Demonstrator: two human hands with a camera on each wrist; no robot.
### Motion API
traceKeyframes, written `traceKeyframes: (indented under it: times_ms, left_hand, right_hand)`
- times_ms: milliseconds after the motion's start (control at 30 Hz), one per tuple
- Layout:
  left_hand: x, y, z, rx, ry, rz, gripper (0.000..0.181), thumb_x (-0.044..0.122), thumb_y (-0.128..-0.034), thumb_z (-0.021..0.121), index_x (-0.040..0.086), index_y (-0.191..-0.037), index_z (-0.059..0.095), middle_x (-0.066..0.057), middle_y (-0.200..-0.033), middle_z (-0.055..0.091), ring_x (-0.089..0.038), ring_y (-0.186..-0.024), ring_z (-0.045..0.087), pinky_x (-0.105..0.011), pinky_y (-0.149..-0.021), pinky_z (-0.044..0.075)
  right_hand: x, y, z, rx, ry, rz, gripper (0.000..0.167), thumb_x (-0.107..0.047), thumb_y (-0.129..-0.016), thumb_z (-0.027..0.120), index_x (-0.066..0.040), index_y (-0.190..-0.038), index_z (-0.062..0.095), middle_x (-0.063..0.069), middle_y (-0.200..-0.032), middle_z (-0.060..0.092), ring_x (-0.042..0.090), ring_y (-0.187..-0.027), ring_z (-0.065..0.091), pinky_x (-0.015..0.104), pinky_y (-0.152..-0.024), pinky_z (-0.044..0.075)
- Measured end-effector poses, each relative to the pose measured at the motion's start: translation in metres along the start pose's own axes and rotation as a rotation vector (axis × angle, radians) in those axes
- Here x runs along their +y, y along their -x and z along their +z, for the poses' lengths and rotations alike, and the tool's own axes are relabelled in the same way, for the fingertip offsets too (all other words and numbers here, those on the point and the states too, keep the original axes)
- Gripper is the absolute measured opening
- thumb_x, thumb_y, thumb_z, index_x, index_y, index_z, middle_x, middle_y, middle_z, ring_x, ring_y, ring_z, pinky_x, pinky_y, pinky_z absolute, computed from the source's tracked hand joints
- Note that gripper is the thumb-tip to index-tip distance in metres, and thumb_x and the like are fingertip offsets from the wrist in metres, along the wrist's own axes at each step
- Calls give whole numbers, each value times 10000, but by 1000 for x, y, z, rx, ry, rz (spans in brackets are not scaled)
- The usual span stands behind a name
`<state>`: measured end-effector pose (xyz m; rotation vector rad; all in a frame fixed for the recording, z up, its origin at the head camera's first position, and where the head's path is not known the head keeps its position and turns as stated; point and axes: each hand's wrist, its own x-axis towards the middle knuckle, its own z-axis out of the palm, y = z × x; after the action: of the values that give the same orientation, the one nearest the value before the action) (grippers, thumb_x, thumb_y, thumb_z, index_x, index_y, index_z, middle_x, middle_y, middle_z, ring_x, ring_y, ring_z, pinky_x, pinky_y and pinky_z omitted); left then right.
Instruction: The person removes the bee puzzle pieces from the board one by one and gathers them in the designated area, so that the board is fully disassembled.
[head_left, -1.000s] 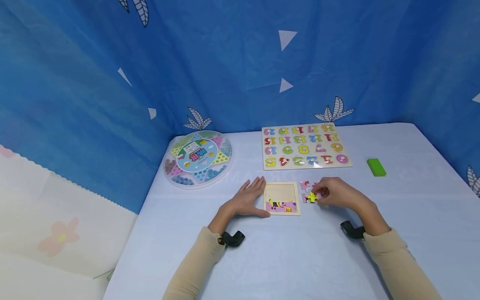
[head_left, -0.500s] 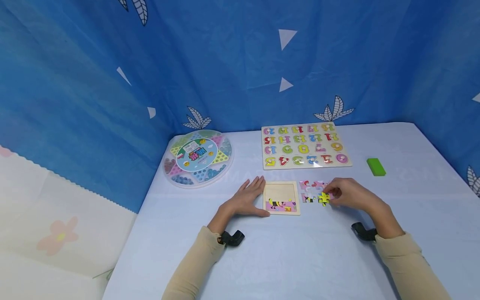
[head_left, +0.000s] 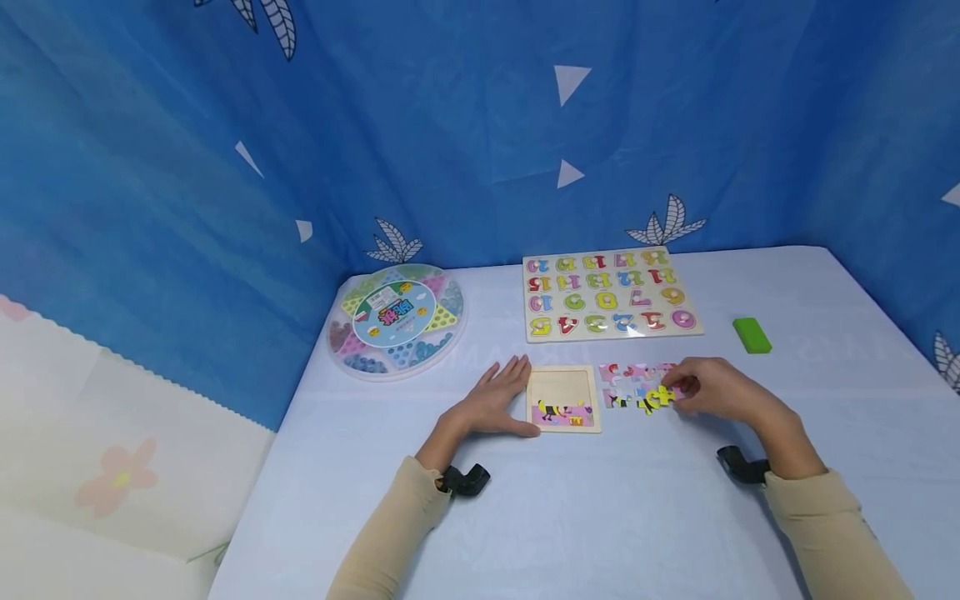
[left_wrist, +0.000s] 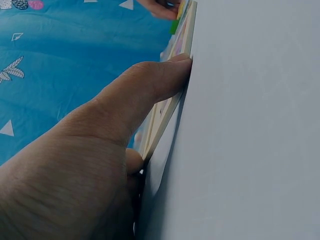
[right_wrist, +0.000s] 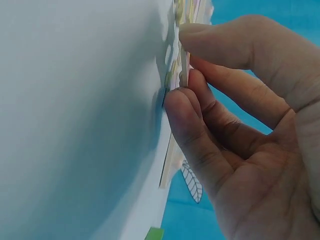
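My left hand lies spread along the left side of a small square wooden puzzle tray, its thumb at the lower left corner. In the left wrist view the thumb presses against the edge of the tray. Pink pieces with a bee picture fill the tray's bottom strip; bare wood shows above. Right of the tray, my right hand pinches a yellow jigsaw piece between thumb and fingers. In the right wrist view the jigsaw piece stands on edge. Several loose jigsaw pieces lie beside it, partly hidden by the hand.
Behind the tray lies a wooden number puzzle board. A round clear-lidded game box sits at the back left, and a green block to the right. A blue curtain hangs behind the white-covered table.
My right hand has moved right along the loose pieces. Another yellow piece now lies to the left of the one at its fingertips. My left hand stays against the tray.
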<state>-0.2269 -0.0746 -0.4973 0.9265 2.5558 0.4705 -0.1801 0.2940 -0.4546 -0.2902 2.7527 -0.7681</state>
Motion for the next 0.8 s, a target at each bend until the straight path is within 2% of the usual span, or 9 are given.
traceKeyframes:
  times_ms: [233, 400, 800]
  left_hand:
    - [0, -1, 0, 1, 0, 1, 1144, 635, -771, 690, 122, -1574, 56, 5, -1657, -12, -131, -1532, -55, -390, -1258, -38]
    - [0, -1, 0, 0, -1, 1, 1142, 631, -773, 691, 124, -1574, 56, 9, -1657, -12, -126, -1531, -56, -384, -1258, -40]
    - [1, 0, -1, 1, 0, 1, 1145, 628, -771, 692, 116, -1573, 54, 1, -1657, -12, -136, -1533, -53, -393, -1258, -37]
  right_hand:
    - [8, 1, -5, -11, -6, 29, 329, -78, -727, 814, -3, -1036, 726, 72, -944, 668, 178, -825, 550, 279, -707, 539]
    - [12, 2, -5, -26, -14, 41, 328, -67, -722, 819, -3, -1030, 728, 68, -920, 663, 182, -813, 539, 258, -685, 522]
    - [10, 3, -2, -29, -4, -5, 305, -69, -723, 827, -13, -1010, 739, 47, -893, 647, 169, -798, 517, 191, -626, 498]
